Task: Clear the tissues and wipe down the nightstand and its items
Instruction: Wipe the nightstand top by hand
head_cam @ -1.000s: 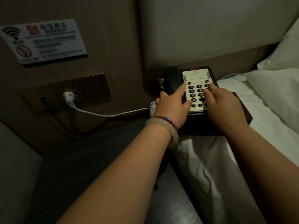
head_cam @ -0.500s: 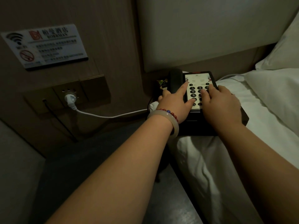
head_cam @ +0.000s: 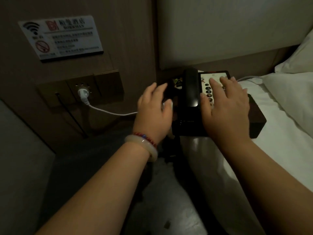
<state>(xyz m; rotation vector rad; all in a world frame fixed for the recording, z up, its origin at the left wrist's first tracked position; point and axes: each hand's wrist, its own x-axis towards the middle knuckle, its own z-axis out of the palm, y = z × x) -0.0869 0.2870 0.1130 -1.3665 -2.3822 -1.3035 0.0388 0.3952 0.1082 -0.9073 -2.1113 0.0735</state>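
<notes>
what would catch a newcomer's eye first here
The two hands at centre: the right hand lies flat, fingers spread, on the keypad of a black telephone, while the left hand, a pale bangle at its wrist, reaches in just left of the handset. Then the white wifi and no-smoking sign on the wooden wall, upper left, above a white plug in its socket.

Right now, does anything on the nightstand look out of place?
Nothing plainly spilled or broken. The handset sits in its cradle on the phone. A white scrap shows beside the left hand, possibly a tissue; too dark to tell.
</notes>
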